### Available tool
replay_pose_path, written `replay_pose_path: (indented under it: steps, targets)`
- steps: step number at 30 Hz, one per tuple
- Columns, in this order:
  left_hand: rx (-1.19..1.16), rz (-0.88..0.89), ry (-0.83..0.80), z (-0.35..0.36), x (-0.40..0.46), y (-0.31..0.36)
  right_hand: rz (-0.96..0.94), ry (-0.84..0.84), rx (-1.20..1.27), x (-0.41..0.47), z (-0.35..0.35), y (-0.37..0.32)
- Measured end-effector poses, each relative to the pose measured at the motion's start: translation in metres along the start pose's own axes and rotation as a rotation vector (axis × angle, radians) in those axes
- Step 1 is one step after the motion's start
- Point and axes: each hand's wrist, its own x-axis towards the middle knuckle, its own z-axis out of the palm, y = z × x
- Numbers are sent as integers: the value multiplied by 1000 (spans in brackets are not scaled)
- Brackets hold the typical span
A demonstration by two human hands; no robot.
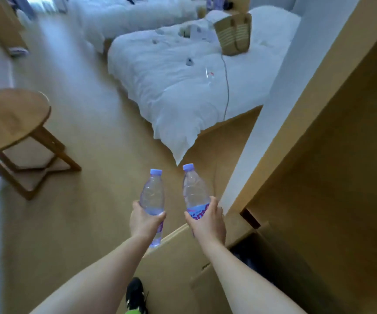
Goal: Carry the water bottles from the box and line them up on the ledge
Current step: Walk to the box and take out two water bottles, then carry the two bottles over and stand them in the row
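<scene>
My left hand (144,220) grips a clear water bottle (152,196) with a pale blue cap, held upright above the floor. My right hand (208,223) grips a second clear bottle (195,189) with a blue cap and a pink-lettered label. Both bottles are side by side in front of me, a little apart. Below my right forearm stands the open cardboard box (178,257), its dark inside (251,254) showing at the right. A wooden ledge or shelf unit (319,155) runs along the right side.
A bed with white bedding (183,82) lies ahead, a cable (227,87) and a woven bag (234,34) on it. A round wooden table (10,118) stands at the left. A white wall corner (273,109) rises beside the wooden unit. My shoe (135,293) shows at the bottom.
</scene>
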Motion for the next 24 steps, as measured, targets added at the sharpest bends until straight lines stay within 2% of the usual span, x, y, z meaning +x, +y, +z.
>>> replay_pose_path:
  steps: [6,14,20,24]
  targets:
    - [-56,-22,149,-110,75,22,-135,-71,-69,24,56,-126]
    - [-41,-14,293,-235,184,48,-226,-83,120,58,124,-285]
    - [-72,-49,347,-276,252,75,-313,-105,150,95,160,-370]
    - [-126,-87,461,-280,302,100,-367,-72,115,136,189,-414]
